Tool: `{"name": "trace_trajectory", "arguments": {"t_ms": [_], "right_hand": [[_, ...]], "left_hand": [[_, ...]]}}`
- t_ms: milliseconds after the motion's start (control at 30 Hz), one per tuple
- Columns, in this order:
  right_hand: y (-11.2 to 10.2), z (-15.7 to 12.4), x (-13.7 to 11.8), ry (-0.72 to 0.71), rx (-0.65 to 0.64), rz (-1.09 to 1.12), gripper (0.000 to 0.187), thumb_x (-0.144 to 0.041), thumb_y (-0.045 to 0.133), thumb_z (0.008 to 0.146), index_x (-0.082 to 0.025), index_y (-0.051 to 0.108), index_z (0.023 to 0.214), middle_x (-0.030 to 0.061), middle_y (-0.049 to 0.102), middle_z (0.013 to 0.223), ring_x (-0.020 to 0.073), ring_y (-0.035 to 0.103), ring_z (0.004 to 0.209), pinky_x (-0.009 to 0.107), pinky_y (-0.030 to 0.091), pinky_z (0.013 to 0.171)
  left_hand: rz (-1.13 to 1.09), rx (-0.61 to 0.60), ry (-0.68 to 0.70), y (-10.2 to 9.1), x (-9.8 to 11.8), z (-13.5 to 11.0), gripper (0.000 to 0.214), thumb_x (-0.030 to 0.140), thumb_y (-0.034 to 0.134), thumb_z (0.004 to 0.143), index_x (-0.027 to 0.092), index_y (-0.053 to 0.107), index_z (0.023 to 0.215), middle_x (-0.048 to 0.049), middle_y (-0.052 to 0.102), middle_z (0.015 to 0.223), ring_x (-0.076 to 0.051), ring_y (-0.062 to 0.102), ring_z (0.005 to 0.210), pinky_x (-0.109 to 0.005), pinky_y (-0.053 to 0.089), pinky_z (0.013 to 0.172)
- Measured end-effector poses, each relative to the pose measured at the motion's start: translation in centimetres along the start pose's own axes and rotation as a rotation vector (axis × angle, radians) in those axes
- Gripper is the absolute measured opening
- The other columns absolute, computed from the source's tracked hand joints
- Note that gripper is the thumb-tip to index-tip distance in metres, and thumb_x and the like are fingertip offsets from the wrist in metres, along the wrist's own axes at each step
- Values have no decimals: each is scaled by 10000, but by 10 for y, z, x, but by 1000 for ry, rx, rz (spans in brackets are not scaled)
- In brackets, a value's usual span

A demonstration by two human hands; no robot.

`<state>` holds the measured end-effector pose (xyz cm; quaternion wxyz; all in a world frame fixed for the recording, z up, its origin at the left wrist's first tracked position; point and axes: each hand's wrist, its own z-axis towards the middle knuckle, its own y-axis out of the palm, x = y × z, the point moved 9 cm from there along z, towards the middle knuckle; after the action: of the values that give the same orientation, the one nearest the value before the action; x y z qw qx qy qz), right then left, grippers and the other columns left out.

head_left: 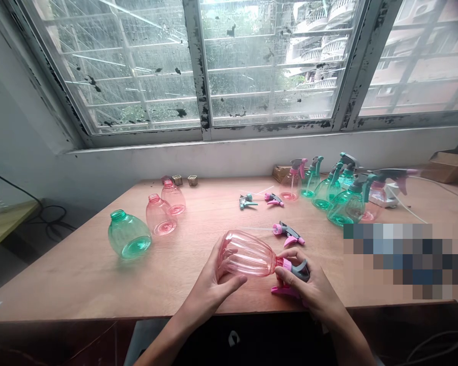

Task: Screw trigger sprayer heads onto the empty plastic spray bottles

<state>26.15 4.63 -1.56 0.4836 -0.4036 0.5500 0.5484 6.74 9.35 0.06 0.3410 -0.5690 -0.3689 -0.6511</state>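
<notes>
A clear pink spray bottle [248,252] lies sideways between my hands, above the front of the table. Its base end rests in my left hand [218,284], whose fingers curl round the far side. At the neck end, my right hand [303,277] grips the grey and pink spray head [298,269], which sits at the bottle's mouth; whether it is fully screwed on I cannot tell. The pink trigger points down toward me. Just beyond my right hand lies a loose grey and pink spray head [289,234] with its thin tube pointing left.
Left on the table [80,284] stand a headless green bottle [130,236] and two headless pink bottles [161,216]. Two more spray heads [247,201] lie at the back. Several green and pink bottles with heads [345,206] crowd the right, near a white cable [408,203] and a cardboard box [448,166].
</notes>
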Motion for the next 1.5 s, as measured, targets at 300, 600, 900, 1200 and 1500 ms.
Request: {"name": "trace_trajectory", "arguments": {"t_ms": [300,600,900,1200,1500], "right_hand": [[-1,1,-1,11,22,-17,405,-457,889,772,-195,655,973,-28,699,715,167,701,664,354,690,703],[-1,2,0,18,16,2,407,-485,873,782,-179,668,956,-7,711,693,164,676,655,353,687,692],[-2,2,-1,10,25,-16,430,-520,883,750,-175,688,919,6,712,678,178,677,647,344,672,676],[-3,-1,-3,13,56,24,407,-520,858,783,-183,669,909,9,699,725,176,669,663,371,690,677],[-3,-1,-4,19,67,16,409,-535,845,792,-181,672,899,28,704,761,178,658,675,381,692,673]], "left_hand": [[139,71,-67,-6,2,-1,923,395,852,783,195,371,1544,-182,530,1464,-368,478,1409,-504,359,1198],[21,27,-20,-6,-10,2,1133,366,868,774,282,141,1638,-149,503,1491,-333,375,1488,-498,296,1231],[92,38,-49,-3,-2,0,1184,364,927,699,228,199,1622,-174,545,1445,-379,453,1420,-522,332,1205],[48,-9,0,2,4,2,1095,331,893,755,223,230,1620,-183,551,1457,-374,467,1408,-501,366,1182],[27,-28,57,5,5,1,1119,231,859,793,260,126,1637,-145,480,1545,-324,464,1430,-485,313,1233]]}}
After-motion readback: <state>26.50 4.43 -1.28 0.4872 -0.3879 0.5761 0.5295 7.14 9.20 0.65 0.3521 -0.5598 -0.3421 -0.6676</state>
